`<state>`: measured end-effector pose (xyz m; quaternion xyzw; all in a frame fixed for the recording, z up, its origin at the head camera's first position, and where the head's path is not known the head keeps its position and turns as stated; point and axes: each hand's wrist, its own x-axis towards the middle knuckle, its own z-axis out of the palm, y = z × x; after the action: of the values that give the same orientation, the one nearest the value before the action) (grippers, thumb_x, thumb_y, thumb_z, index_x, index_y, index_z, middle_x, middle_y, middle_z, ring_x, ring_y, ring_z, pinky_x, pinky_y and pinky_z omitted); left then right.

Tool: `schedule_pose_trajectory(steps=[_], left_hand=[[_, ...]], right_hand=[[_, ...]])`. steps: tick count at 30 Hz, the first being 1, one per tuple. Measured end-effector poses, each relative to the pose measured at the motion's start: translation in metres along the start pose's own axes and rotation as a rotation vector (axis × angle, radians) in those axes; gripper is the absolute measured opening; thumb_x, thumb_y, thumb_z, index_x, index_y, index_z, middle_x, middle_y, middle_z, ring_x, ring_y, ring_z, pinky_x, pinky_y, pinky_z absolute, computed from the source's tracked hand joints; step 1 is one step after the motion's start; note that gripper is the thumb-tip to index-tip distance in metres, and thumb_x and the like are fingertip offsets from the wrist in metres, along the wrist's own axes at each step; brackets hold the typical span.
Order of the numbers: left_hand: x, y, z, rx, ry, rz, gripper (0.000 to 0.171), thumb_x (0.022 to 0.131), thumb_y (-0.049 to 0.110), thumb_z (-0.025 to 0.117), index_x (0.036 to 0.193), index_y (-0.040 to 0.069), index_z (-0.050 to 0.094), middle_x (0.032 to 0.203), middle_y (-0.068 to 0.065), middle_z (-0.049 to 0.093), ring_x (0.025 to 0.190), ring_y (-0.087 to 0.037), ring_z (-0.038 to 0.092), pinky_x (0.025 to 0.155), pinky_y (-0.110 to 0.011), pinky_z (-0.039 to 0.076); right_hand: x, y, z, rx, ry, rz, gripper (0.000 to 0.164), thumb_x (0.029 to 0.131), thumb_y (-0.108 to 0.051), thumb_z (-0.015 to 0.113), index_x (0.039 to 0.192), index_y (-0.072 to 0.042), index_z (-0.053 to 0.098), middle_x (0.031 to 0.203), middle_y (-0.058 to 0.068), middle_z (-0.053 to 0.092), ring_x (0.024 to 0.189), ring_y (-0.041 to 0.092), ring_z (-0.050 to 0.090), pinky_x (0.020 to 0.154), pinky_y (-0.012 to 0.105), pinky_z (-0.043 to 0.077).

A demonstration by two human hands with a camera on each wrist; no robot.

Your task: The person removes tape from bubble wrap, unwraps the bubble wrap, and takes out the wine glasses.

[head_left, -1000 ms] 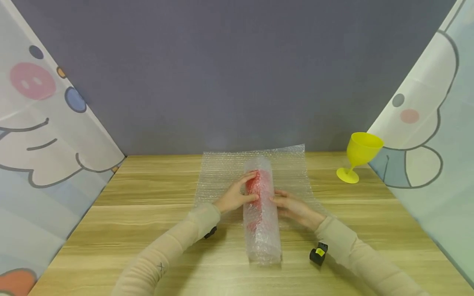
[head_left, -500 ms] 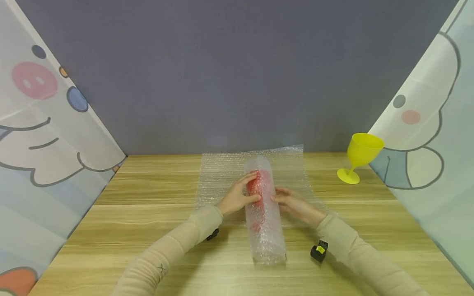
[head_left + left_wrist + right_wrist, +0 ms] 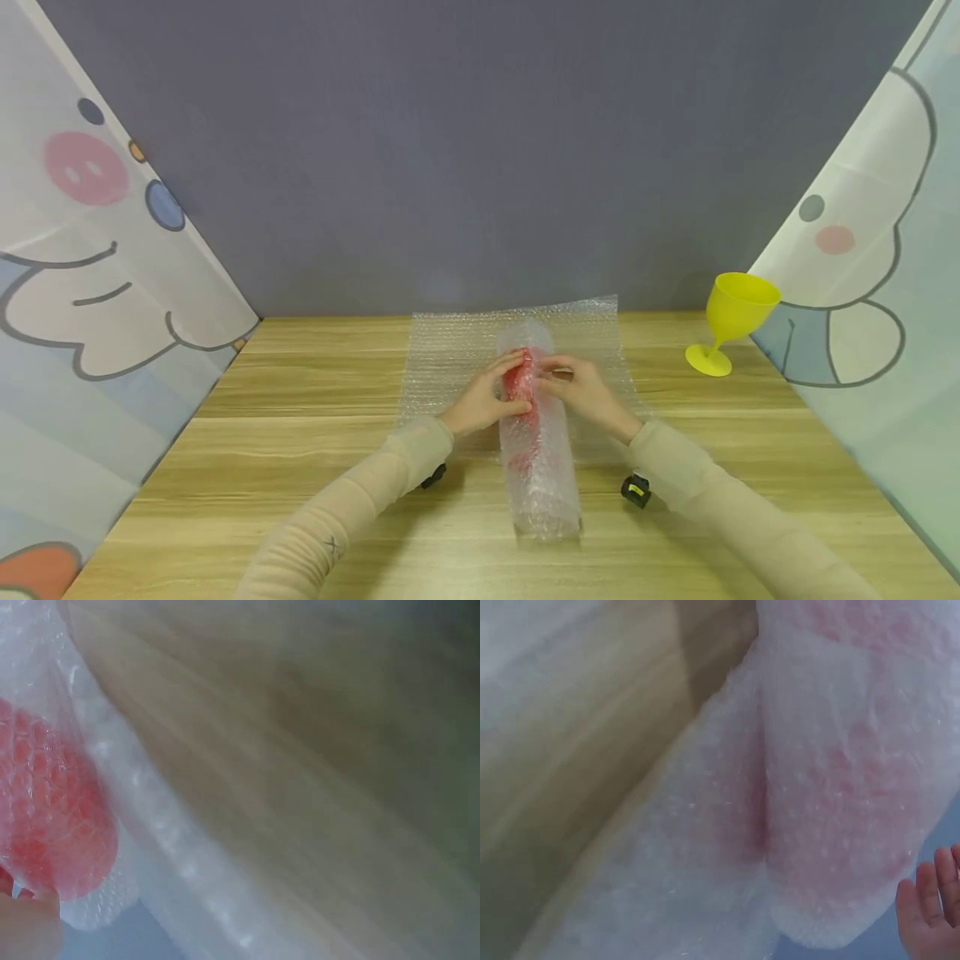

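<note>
A roll of clear bubble wrap (image 3: 542, 496) lies lengthwise on the table, wound around something red (image 3: 519, 385). Through the bubbles in the left wrist view, the red thing (image 3: 56, 817) shows a rounded end; its kind is hidden by the wrap. My left hand (image 3: 480, 402) holds the roll from the left, fingers and thumb curved over its top. From the right, my right hand (image 3: 588, 393) reaches over the roll, its fingertips at the wrap near the left fingers. In the right wrist view its fingers (image 3: 928, 892) look nearly straight beside the roll's far end.
A flat stretch of bubble wrap (image 3: 442, 358) spreads under and behind the roll toward the grey back wall (image 3: 480, 158). At the back right of the wooden table (image 3: 300, 392) a yellow plastic goblet (image 3: 738, 307) stands upright. Cartoon-printed sheets (image 3: 862, 242) flank both sides.
The roll's near end has swung slightly right. My right hand has moved up from the roll's right side onto its top, while the left hand keeps its place on the roll.
</note>
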<state>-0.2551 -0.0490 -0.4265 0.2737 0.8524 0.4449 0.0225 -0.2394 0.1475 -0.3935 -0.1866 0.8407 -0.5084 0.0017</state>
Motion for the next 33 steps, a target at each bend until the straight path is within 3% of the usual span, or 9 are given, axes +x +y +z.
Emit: schedule_pose_trajectory(steps=[3, 7, 13, 20, 27, 33], left_hand=[[0.001, -0.001, 0.002, 0.012, 0.007, 0.018, 0.079, 0.074, 0.032, 0.073, 0.141, 0.019, 0.032, 0.150, 0.008, 0.023, 0.140, -0.017, 0.015, 0.113, -0.047, 0.016], [0.001, -0.001, 0.003, 0.019, 0.012, 0.022, 0.080, 0.074, 0.032, 0.073, 0.141, 0.018, 0.033, 0.150, 0.008, 0.023, 0.140, -0.015, 0.014, 0.113, -0.047, 0.015], [-0.001, -0.001, 0.003, 0.013, -0.001, 0.033, 0.081, 0.074, 0.030, 0.074, 0.142, 0.017, 0.031, 0.151, 0.005, 0.021, 0.141, -0.016, 0.013, 0.112, -0.048, 0.016], [0.000, -0.003, 0.002, 0.034, -0.020, 0.063, 0.082, 0.074, 0.030, 0.074, 0.142, 0.018, 0.029, 0.151, 0.005, 0.020, 0.141, -0.018, 0.013, 0.112, -0.049, 0.017], [0.000, -0.006, -0.001, 0.061, -0.037, 0.070, 0.085, 0.073, 0.032, 0.074, 0.143, 0.018, 0.028, 0.152, 0.003, 0.018, 0.140, -0.020, 0.014, 0.111, -0.050, 0.019], [0.000, -0.008, -0.002, 0.049, -0.046, 0.072, 0.086, 0.072, 0.034, 0.073, 0.143, 0.017, 0.027, 0.152, 0.005, 0.017, 0.140, -0.018, 0.014, 0.112, -0.046, 0.018]], right_hand=[[0.004, -0.004, 0.006, -0.117, -0.013, -0.101, 0.037, 0.078, -0.014, 0.069, 0.111, -0.001, 0.061, 0.117, 0.018, 0.059, 0.106, 0.032, 0.057, 0.091, 0.043, 0.048], [0.008, -0.004, 0.010, -0.214, -0.028, -0.160, 0.034, 0.073, -0.013, 0.073, 0.105, -0.004, 0.065, 0.113, 0.013, 0.061, 0.107, 0.030, 0.055, 0.094, 0.046, 0.045], [0.013, -0.005, 0.009, -0.303, -0.094, -0.164, 0.029, 0.072, -0.016, 0.075, 0.099, -0.008, 0.069, 0.111, 0.009, 0.062, 0.109, 0.028, 0.054, 0.097, 0.047, 0.042], [0.016, -0.009, 0.012, -0.364, -0.081, -0.158, 0.031, 0.069, -0.021, 0.078, 0.096, -0.009, 0.070, 0.102, 0.006, 0.062, 0.101, 0.025, 0.053, 0.092, 0.044, 0.044], [0.015, -0.011, 0.008, -0.507, -0.095, -0.319, 0.028, 0.070, -0.019, 0.076, 0.094, -0.006, 0.071, 0.102, 0.009, 0.064, 0.101, 0.026, 0.056, 0.093, 0.044, 0.045], [0.013, -0.009, 0.004, -0.565, -0.086, -0.404, 0.018, 0.074, -0.014, 0.072, 0.088, -0.004, 0.071, 0.099, 0.009, 0.066, 0.094, 0.024, 0.060, 0.086, 0.039, 0.050]])
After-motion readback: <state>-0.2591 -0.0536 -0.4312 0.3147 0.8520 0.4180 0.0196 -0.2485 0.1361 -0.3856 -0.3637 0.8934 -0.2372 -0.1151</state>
